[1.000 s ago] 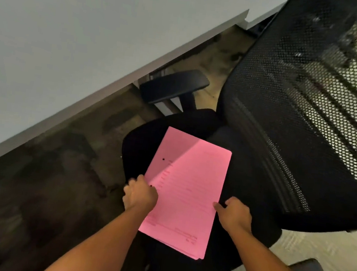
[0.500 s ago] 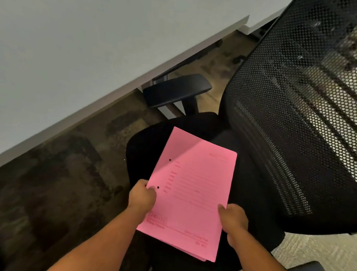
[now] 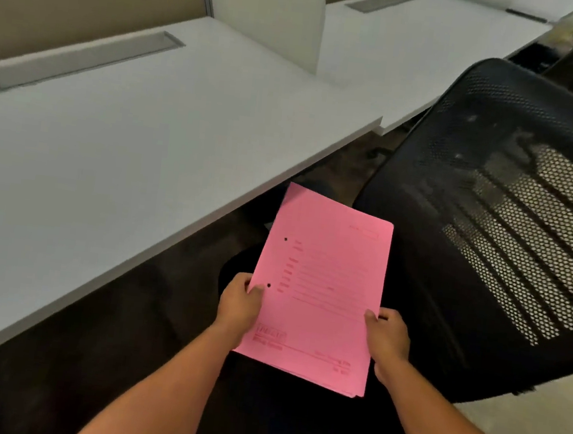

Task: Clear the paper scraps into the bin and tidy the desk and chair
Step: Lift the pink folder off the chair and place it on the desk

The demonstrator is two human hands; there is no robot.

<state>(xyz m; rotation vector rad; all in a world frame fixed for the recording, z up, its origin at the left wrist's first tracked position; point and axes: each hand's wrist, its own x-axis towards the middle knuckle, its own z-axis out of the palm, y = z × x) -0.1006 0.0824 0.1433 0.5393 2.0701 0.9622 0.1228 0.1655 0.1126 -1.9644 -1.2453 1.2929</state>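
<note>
I hold the pink folder stack [image 3: 320, 285] above the chair [image 3: 489, 240], left hand [image 3: 237, 306] and right hand [image 3: 389, 339] clamped on its edges; I judge the next move is setting it flat on the desk [image 3: 125, 148].

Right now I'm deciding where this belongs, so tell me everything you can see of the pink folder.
The pink card folder is a thin stack with several sheet edges showing at its lower right corner. Two small punched holes sit along its left margin, and faint printed lines and a form block cover the front; the text is too blurred to read. It is held tilted above the black mesh office chair, beside the white desk top. The left hand grips its left edge and the right hand its right edge.
</note>
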